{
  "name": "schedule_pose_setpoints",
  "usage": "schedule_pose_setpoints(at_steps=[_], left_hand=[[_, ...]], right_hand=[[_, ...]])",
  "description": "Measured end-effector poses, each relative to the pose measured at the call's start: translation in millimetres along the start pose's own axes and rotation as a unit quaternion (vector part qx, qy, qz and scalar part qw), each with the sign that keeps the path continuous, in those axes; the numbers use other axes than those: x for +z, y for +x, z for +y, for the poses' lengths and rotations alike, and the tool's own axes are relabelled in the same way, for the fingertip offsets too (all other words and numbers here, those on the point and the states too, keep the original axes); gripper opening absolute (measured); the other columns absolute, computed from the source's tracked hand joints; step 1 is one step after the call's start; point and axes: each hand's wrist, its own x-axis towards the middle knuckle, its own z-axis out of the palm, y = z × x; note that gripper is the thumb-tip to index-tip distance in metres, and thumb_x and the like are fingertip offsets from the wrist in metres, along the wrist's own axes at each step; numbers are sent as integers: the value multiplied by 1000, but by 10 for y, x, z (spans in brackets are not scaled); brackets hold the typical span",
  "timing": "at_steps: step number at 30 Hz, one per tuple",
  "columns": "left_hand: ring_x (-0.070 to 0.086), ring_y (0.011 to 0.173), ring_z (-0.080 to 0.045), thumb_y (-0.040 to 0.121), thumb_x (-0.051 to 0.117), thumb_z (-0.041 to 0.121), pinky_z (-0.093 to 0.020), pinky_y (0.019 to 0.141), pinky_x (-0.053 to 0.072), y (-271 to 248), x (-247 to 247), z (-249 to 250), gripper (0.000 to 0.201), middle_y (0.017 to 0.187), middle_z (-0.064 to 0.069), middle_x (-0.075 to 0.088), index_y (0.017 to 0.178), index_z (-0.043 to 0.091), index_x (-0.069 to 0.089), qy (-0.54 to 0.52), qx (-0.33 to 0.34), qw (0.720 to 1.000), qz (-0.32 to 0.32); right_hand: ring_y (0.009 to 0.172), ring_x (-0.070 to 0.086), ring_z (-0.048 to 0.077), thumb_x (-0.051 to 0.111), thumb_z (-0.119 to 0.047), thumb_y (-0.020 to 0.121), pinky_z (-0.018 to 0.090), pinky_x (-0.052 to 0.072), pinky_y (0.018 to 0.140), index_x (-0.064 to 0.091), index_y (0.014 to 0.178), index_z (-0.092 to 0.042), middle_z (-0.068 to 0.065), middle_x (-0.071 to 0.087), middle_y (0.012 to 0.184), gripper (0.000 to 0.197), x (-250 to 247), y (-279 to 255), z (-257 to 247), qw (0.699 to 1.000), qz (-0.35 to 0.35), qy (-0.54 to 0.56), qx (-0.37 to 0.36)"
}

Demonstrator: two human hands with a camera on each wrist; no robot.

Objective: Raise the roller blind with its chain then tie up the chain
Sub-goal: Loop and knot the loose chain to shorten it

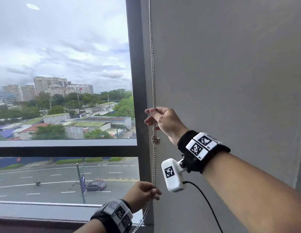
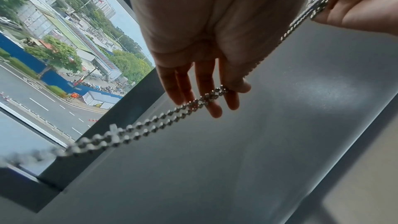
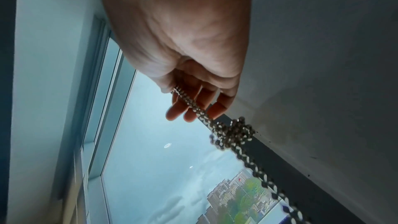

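chain (image 1: 153, 81) hanging between window frame (image 1: 138, 91) and wall (image 1: 230, 73), open room nearer

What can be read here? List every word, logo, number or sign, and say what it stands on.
"M": a yellow letter on the red roadside sign by the blue fence, in the left wrist view.
Blue street sign on the leaning pole: too small to read.
White road markings: too blurred to read.
Wristband markers: black-and-white code squares, no letters.
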Motion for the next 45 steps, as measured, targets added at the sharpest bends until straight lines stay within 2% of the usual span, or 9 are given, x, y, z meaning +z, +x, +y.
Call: schedule_pose_setpoints(at_steps=[5,13,17,24,29,33,38,42,45], left_hand=[[52,48,0,87,58,11,-16,53,43,-164,-237,186,31,53,9,66,62,19,72,-6,29,1000,0],[56,70,-17,85,54,16,-24,66,44,-369,-512,1474,25,79,-12,72,84,-5,69,-182,162,970,-15],[57,92,-26,89,53,16,-26,78,47,-261,-553,2045,30,107,-26,64,100,-10,64,-179,212,960,31],[62,66,-16,86,61,17,-19,63,54,-106,-404,2482,30,83,-14,66,102,-8,65,-83,201,974,58],[63,85,-30,83,65,22,-35,77,55,-64,-327,2524,31,95,-22,67,100,-3,68,-83,153,983,51],[60,83,-28,83,65,19,-37,88,52,-55,-326,2537,30,93,-22,65,101,-5,68,-76,162,980,84],[61,69,-27,86,54,2,-33,76,56,-28,-330,2526,22,86,-21,58,101,-9,65,-118,154,977,92],[66,64,-29,73,29,-22,-33,57,57,-53,-324,2462,50,108,-19,64,107,-6,63,-120,143,980,75],[71,69,-32,77,34,-23,-35,51,57,-87,-316,2422,52,119,-10,65,112,2,63,-127,146,980,44]], right_hand=[[62,59,7,49,-20,101,10,44,53,70,102,0,6,66,75,29,55,-68,68,999,19,-14,-35],[91,63,8,59,-22,96,10,42,80,77,91,-9,5,71,99,22,-45,-48,49,993,44,-92,-62],[48,54,-6,57,-14,96,5,39,48,75,95,-10,-14,63,60,18,-170,-77,-35,994,35,-101,-27],[69,66,25,53,-26,98,33,50,64,70,102,-10,13,76,88,23,-312,-278,-248,996,-57,-42,46],[96,68,42,36,-26,103,46,53,86,64,113,-3,28,70,108,38,-326,-371,-299,981,-142,96,89],[60,56,22,32,-29,103,35,46,62,60,108,-3,18,66,78,39,-400,-406,-317,970,-153,162,99],[48,37,12,44,-12,96,29,29,50,64,84,-4,10,57,65,24,-463,-298,-263,998,-17,44,35],[51,42,14,50,-11,92,30,34,50,66,75,-12,2,56,63,24,-462,-198,-183,996,56,-71,-7],[65,57,17,56,-11,95,29,47,59,67,78,-14,5,65,75,20,-440,-192,-168,995,60,-82,-17]])
